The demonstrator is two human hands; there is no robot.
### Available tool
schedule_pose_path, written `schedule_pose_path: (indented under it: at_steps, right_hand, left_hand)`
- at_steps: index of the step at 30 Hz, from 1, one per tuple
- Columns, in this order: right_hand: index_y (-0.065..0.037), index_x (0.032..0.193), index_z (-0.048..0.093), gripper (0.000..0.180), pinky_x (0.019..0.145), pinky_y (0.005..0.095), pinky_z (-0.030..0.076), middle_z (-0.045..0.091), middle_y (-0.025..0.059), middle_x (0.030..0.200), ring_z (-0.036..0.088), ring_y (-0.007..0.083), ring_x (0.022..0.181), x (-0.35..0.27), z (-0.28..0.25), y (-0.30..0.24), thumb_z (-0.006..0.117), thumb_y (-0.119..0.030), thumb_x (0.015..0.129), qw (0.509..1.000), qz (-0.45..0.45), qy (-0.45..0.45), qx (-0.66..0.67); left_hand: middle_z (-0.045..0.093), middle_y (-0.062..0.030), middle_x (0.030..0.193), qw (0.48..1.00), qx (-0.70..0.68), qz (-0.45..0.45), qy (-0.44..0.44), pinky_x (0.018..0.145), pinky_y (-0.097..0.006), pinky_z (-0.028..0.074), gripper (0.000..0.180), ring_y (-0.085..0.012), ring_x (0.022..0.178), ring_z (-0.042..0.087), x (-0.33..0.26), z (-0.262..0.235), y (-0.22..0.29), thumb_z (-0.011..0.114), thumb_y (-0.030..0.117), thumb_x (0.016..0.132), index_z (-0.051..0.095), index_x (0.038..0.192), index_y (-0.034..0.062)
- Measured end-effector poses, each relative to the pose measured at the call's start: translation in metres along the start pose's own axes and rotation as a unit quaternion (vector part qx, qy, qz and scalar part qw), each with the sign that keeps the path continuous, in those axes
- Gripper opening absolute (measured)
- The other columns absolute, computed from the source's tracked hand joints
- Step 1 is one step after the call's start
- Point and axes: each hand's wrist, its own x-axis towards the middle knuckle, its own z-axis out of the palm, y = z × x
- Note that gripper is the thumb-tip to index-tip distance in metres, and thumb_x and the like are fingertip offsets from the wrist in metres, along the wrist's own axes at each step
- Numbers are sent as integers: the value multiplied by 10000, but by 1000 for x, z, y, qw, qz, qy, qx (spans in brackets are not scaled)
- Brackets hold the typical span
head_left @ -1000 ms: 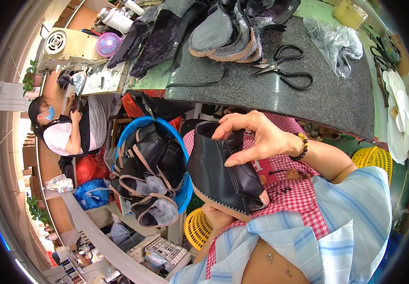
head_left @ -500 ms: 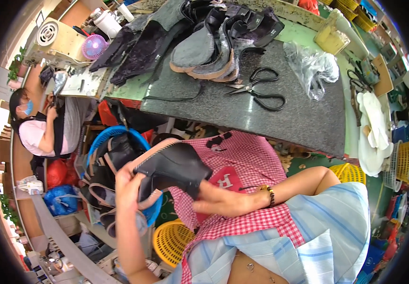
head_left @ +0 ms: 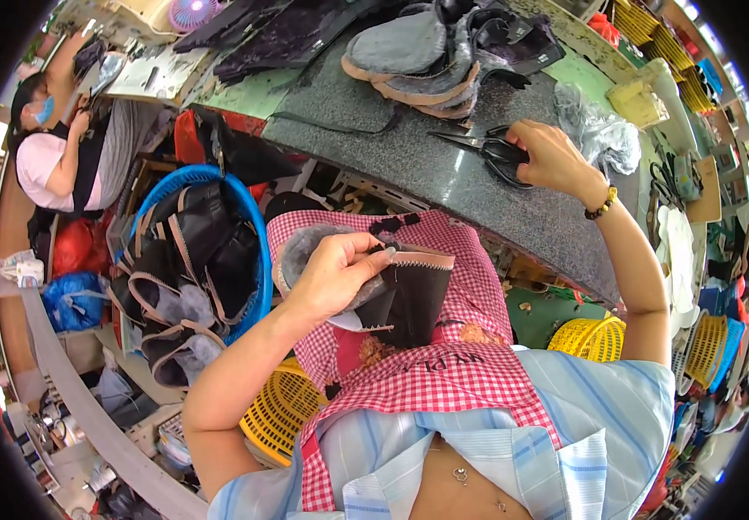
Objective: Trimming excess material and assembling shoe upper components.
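Sitting at far left, a blue basket (head_left: pixel 253 227) keeps fleece-lined boot uppers within easy reach. The left hand (head_left: pixel 333 279) pinches a dark boot upper (head_left: pixel 409 299) over the checked apron (head_left: pixel 444 381), fingers closed on its trimmed edge, seemingly to present it for cutting. Rightward, the right hand (head_left: pixel 552 156) rests on black scissors (head_left: pixel 491 149) lying on the granite surface (head_left: pixel 444 178), fingers curled over the handles.
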Motion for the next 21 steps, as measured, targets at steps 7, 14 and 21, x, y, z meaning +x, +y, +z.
schedule_pose_path:
  at_steps: [7, 14, 21]
  right_hand:
    - [-4, 879, 552, 363, 632, 356, 451, 583, 136, 750, 588, 305, 710, -27, -16, -95, 762, -207, 663, 972, -3, -119, 205]
    - [-17, 790, 577, 626, 584, 428, 461, 565, 137, 680, 600, 359, 676, -57, -26, -109, 723, -607, 646, 966, -93, -236, 50]
    - [-18, 744, 566, 607, 568, 435, 463, 565, 139, 664, 599, 359, 650, -50, -14, -113, 713, -602, 664, 964, -122, -219, 86]
  left_hand:
    - [595, 43, 838, 998, -47, -47, -6, 651, -160, 422, 123, 1, 732, 511, -25, 2, 12, 558, 117, 936, 603, 968, 6]
    - [566, 42, 717, 999, -35, -36, 15, 572, -189, 382, 137, -9, 657, 465, -22, 11, 8, 604, 109, 902, 600, 836, -11]
    - [579, 54, 800, 999, -1, -48, -26, 661, -169, 411, 84, -1, 739, 498, -18, 12, 13, 600, 107, 908, 601, 889, 26]
